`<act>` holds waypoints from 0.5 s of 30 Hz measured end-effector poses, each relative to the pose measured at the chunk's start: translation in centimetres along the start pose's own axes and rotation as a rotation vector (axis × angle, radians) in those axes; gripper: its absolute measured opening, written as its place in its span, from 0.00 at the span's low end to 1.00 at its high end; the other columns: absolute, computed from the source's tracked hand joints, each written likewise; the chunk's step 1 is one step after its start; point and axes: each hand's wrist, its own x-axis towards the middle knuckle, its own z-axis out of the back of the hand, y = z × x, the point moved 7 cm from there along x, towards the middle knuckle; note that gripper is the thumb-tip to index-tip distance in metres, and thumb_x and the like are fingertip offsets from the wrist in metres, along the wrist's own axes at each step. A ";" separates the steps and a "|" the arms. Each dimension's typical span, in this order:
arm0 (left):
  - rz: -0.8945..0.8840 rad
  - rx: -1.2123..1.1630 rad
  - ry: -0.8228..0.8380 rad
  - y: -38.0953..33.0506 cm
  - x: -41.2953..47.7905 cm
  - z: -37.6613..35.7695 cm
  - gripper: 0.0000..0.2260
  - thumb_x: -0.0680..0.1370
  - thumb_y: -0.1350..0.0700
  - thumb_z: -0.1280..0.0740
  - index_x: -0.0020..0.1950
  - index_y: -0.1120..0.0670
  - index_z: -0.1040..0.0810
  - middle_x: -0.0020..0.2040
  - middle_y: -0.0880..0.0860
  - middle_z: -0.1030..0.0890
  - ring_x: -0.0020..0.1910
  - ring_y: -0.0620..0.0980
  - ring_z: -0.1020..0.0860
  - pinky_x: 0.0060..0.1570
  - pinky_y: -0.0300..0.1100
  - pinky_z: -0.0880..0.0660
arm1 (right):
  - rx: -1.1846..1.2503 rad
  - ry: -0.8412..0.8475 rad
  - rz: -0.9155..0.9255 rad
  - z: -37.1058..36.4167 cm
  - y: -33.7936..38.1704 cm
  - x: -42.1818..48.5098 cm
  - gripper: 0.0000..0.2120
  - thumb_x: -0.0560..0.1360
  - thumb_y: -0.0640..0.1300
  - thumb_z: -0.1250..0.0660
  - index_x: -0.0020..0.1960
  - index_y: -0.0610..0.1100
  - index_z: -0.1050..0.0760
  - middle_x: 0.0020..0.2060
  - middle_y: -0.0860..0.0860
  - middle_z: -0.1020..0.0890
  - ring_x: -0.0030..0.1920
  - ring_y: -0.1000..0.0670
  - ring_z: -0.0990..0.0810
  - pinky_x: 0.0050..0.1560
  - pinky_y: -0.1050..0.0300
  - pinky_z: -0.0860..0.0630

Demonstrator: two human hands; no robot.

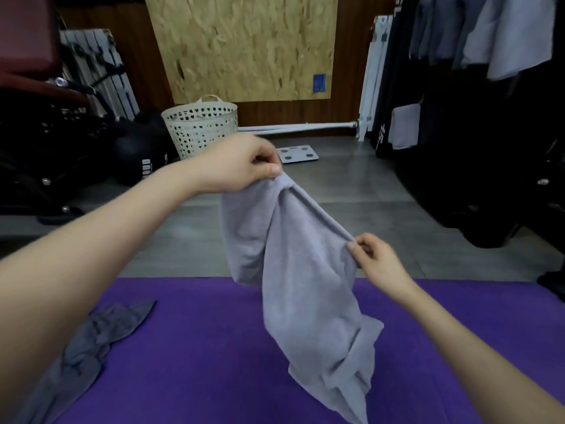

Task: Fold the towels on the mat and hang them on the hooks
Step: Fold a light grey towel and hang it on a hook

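Note:
A light grey towel [305,286] hangs in the air over the purple mat [198,356], its lower end crumpled on the mat. My left hand [244,163] pinches one top corner, raised high. My right hand [379,258] pinches the top edge lower down and to the right, so the edge runs taut and slanted between both hands. A darker grey towel [88,353] lies crumpled on the mat's left side. Several grey towels [504,35] hang at the upper right; the hooks themselves are hidden.
A white perforated basket [201,127] stands on the floor beyond the mat, with a bathroom scale [298,153] beside it. Dark exercise gear [61,142] fills the left side. A black rack [474,163] stands at the right.

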 end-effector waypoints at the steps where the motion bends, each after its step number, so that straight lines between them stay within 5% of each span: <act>1: 0.013 0.052 0.008 0.6 -0.6 -0.2 0.07 0.78 0.54 0.36 0.50 0.54 0.20 0.45 0.47 0.22 0.47 0.46 0.26 0.42 0.38 0.35 | 0.055 -0.033 -0.003 0.7 0.4 0.0 0.08 0.78 0.43 0.37 0.39 0.44 0.28 0.33 0.49 0.23 0.35 0.53 0.27 0.39 0.53 0.29; 6: 0.117 -0.078 -0.030 4.1 -3.2 1.6 0.02 0.76 0.54 0.34 0.45 0.50 0.23 0.42 0.48 0.22 0.45 0.47 0.24 0.42 0.36 0.32 | 0.180 -0.219 0.193 7.2 10.6 1.4 0.07 0.76 0.42 0.33 0.40 0.46 0.28 0.30 0.53 0.27 0.28 0.61 0.31 0.29 0.68 0.35; 10: 0.145 -0.215 -0.228 4.3 -4.3 5.7 0.02 0.76 0.53 0.33 0.47 0.50 0.22 0.39 0.41 0.24 0.38 0.35 0.26 0.37 0.22 0.34 | 0.169 -0.365 0.469 11.3 21.6 1.0 0.04 0.75 0.46 0.32 0.42 0.50 0.25 0.36 0.56 0.21 0.36 0.62 0.24 0.38 0.71 0.28; 12: 0.172 -0.263 -0.295 4.9 -5.3 7.0 0.03 0.76 0.54 0.33 0.47 0.51 0.21 0.40 0.44 0.21 0.36 0.32 0.26 0.36 0.21 0.34 | 0.128 -0.294 0.512 10.9 23.7 0.5 0.04 0.75 0.47 0.31 0.41 0.51 0.23 0.35 0.56 0.20 0.36 0.62 0.23 0.38 0.70 0.28; 15: 0.219 -0.170 -0.209 6.7 -7.5 6.0 0.07 0.77 0.55 0.34 0.48 0.56 0.19 0.44 0.52 0.19 0.41 0.41 0.24 0.37 0.23 0.33 | -0.036 0.050 0.321 6.5 21.3 0.1 0.05 0.73 0.46 0.30 0.38 0.49 0.21 0.30 0.56 0.19 0.33 0.61 0.24 0.37 0.67 0.28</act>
